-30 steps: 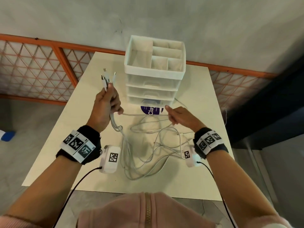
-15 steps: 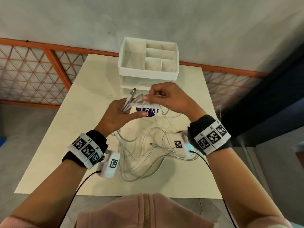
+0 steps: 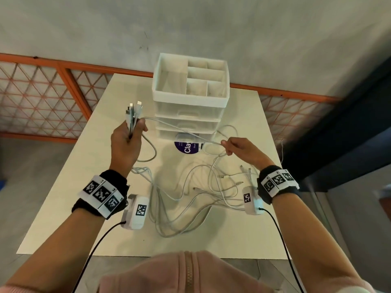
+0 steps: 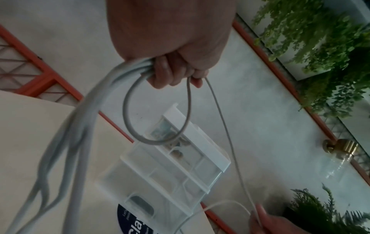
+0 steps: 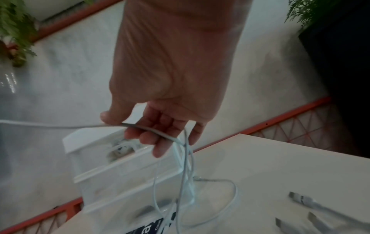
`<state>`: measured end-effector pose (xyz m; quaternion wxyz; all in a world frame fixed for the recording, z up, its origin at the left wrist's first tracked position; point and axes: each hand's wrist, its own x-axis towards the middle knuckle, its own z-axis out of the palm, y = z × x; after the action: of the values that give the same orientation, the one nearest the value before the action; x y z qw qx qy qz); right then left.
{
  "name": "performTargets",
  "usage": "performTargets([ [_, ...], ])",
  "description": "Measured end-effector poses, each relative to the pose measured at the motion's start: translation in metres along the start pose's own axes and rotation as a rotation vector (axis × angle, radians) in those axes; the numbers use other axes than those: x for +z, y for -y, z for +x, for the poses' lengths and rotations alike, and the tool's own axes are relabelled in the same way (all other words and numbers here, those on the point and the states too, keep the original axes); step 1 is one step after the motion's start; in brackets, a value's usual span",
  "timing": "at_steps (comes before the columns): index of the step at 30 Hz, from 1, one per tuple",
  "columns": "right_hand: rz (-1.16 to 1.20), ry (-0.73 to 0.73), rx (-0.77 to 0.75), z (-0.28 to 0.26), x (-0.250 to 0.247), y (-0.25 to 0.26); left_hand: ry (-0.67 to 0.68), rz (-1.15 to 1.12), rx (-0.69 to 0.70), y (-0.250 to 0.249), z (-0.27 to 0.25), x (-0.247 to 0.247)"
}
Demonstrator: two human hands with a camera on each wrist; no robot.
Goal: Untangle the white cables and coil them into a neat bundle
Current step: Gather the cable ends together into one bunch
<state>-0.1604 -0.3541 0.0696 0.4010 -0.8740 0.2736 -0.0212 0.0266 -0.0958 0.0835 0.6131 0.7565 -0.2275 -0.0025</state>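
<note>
My left hand point(image 3: 127, 142) is raised over the table's left half and grips a bunch of white cables point(image 4: 84, 120), their plug ends point(image 3: 133, 111) sticking up above the fist. One small loop point(image 4: 156, 114) hangs from its fingers. A single white strand point(image 3: 182, 130) runs from that fist across to my right hand point(image 3: 237, 149), which pinches it between thumb and fingers point(image 5: 144, 134). The rest of the white cables lies in a loose tangle point(image 3: 196, 199) on the table between my wrists, with several loose plug ends point(image 5: 304, 201) near my right wrist.
A white drawer organiser point(image 3: 190, 98) with an open compartment tray on top stands at the back middle of the cream table point(image 3: 69, 199). A round purple-labelled lid point(image 3: 188, 146) lies in front of it. An orange lattice railing point(image 3: 38, 98) and a grey wall are behind.
My hands, close together in front of the organiser half a second ago, have moved apart. The left went up and left with the bunch; the right slid right along one strand.
</note>
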Motion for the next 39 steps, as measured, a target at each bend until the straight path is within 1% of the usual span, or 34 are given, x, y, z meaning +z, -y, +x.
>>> performTargets([
  [1,-0.027,-0.011,0.013,0.001,-0.001,-0.005,-0.025,0.006,-0.009,0.003,0.000,0.001],
  [3,-0.052,-0.063,0.004,0.001,-0.006,-0.005,-0.033,0.041,-0.041,0.007,0.002,0.002],
  [5,-0.068,-0.117,-0.031,0.001,-0.013,0.004,-0.010,0.095,-0.081,0.007,0.003,0.004],
  [7,-0.074,-0.130,-0.087,0.000,-0.019,0.020,0.028,0.083,-0.077,0.003,0.001,0.007],
  [9,-0.063,-0.060,-0.136,-0.002,-0.022,0.043,0.089,0.008,-0.031,-0.008,-0.005,0.012],
  [12,-0.077,0.130,-0.208,-0.009,-0.018,0.081,0.230,-0.120,0.051,-0.027,-0.018,0.024],
  [14,-0.107,0.228,-0.264,-0.014,-0.012,0.101,0.333,-0.185,0.070,-0.035,-0.025,0.032],
  [16,-0.064,0.252,-0.311,-0.017,-0.007,0.114,0.391,-0.160,0.053,-0.034,-0.027,0.038],
  [18,-0.002,0.231,-0.348,-0.017,-0.007,0.118,0.403,-0.113,0.003,-0.030,-0.029,0.040],
  [20,0.016,0.215,-0.369,-0.015,-0.010,0.116,0.378,-0.093,-0.020,-0.025,-0.029,0.039],
  [23,0.055,0.157,-0.366,-0.012,-0.016,0.101,0.318,-0.012,0.030,-0.021,-0.029,0.037],
  [24,0.087,0.104,-0.370,-0.010,-0.019,0.093,0.284,0.028,0.055,-0.021,-0.028,0.035],
  [27,0.103,-0.157,-0.395,-0.006,-0.035,0.067,0.142,0.160,0.087,-0.017,-0.020,0.025],
  [28,0.103,-0.235,-0.380,-0.004,-0.042,0.058,0.081,0.178,0.081,-0.014,-0.016,0.020],
  [30,0.073,-0.356,-0.283,0.000,-0.058,0.038,-0.025,0.185,0.052,-0.008,-0.009,0.011],
  [31,0.032,-0.396,-0.225,0.002,-0.064,0.029,-0.057,0.187,0.045,-0.006,-0.006,0.007],
  [32,-0.013,-0.408,-0.170,0.003,-0.069,0.021,-0.072,0.185,0.050,-0.006,-0.004,0.004],
  [33,-0.046,-0.386,-0.121,0.005,-0.071,0.011,-0.073,0.181,0.059,-0.005,-0.003,0.004],
  [35,-0.100,-0.252,-0.046,0.007,-0.067,-0.004,-0.054,0.179,0.070,-0.005,-0.003,0.005],
  [37,-0.166,-0.114,0.008,0.008,-0.053,-0.016,-0.041,0.179,0.090,-0.005,-0.005,0.008],
  [39,-0.186,-0.070,0.063,0.007,-0.036,-0.028,-0.048,0.183,0.098,-0.003,-0.007,0.011],
])
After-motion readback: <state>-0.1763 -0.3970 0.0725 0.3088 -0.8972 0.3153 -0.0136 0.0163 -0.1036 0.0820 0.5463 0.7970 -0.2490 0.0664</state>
